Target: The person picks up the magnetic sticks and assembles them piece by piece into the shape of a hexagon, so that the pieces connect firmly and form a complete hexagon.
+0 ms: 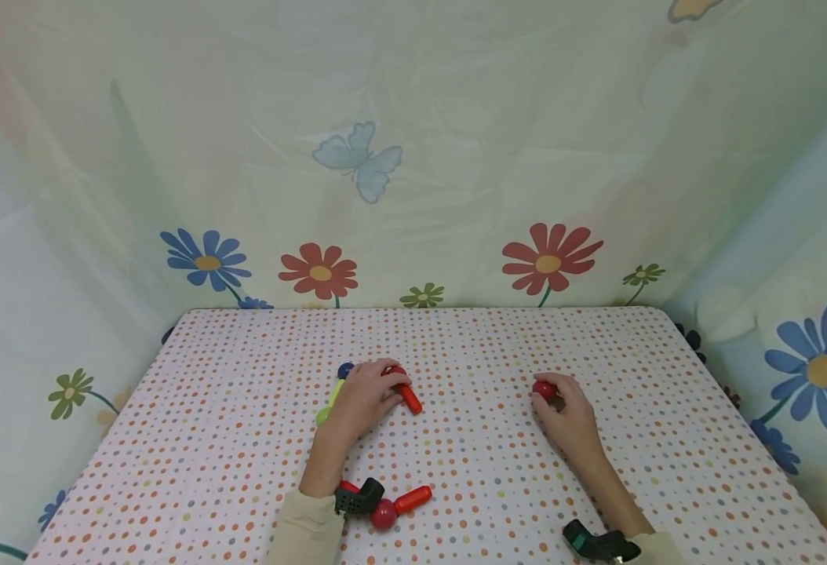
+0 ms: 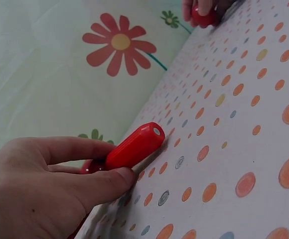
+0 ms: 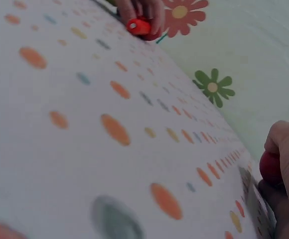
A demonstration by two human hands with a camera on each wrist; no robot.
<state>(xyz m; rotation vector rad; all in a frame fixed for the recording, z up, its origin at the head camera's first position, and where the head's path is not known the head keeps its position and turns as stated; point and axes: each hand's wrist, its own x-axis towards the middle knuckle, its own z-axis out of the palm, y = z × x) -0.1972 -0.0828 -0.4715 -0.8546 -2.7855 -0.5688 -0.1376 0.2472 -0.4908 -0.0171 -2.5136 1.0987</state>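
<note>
My left hand [image 1: 366, 399] pinches a red rod [image 2: 137, 145] between thumb and fingers. A red ball [image 2: 91, 166], partly hidden by the fingers, sits at the rod's inner end; the free end shows a small pale disc. Beside this hand lie a dark blue ball [image 1: 345, 369], a yellow-green rod [image 1: 337, 389] and a green ball [image 1: 323, 416], partly covered by the hand. Farther right, my right hand [image 1: 567, 412] holds another red ball [image 1: 544, 389] between thumb and fingers, low over the table.
Near the front, under the left wrist, a red ball [image 1: 384, 515] has an orange-red rod [image 1: 413, 500] on its right and another red piece [image 1: 349, 486] on its left, partly hidden by the wrist strap. A dotted cloth covers the table [image 1: 477, 463]; a flowered curtain [image 1: 456, 196] hangs behind.
</note>
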